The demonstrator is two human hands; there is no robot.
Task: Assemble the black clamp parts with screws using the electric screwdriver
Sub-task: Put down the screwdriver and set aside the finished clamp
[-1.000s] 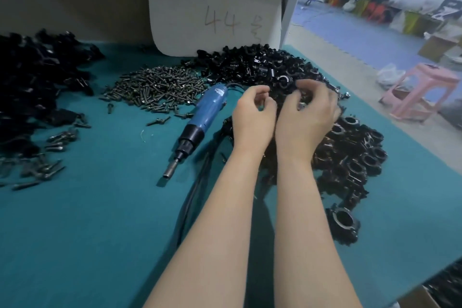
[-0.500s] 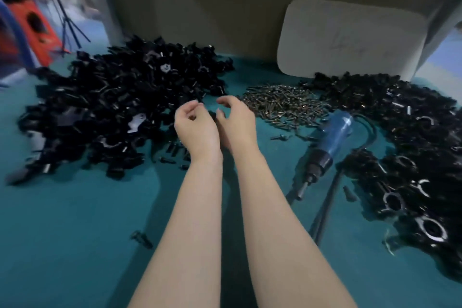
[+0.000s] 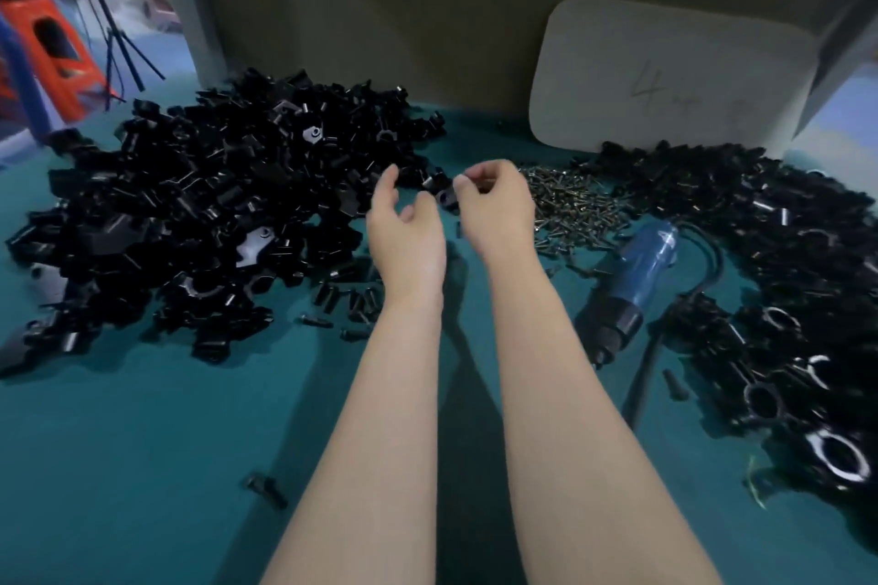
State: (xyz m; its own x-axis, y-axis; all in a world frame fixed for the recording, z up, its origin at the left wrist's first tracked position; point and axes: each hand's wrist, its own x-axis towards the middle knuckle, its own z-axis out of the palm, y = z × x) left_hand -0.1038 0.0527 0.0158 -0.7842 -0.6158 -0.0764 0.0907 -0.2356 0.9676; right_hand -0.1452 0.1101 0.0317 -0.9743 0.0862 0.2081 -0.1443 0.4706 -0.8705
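The left hand [image 3: 408, 233] reaches with loose, open fingers, holding nothing, toward the pile of black clamp parts [image 3: 204, 223], probably for a matching piece. The right hand [image 3: 496, 204] has its fingers curled beside one clamp part [image 3: 444, 195]; whether they pinch it I cannot tell. The screws [image 3: 575, 204] and the electric screwdriver [image 3: 636, 280] lie just to the right, within easy reach.

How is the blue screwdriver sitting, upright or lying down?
Lying down: the electric screwdriver rests on its side on the teal table, tip pointing toward the person, with no hand on it.
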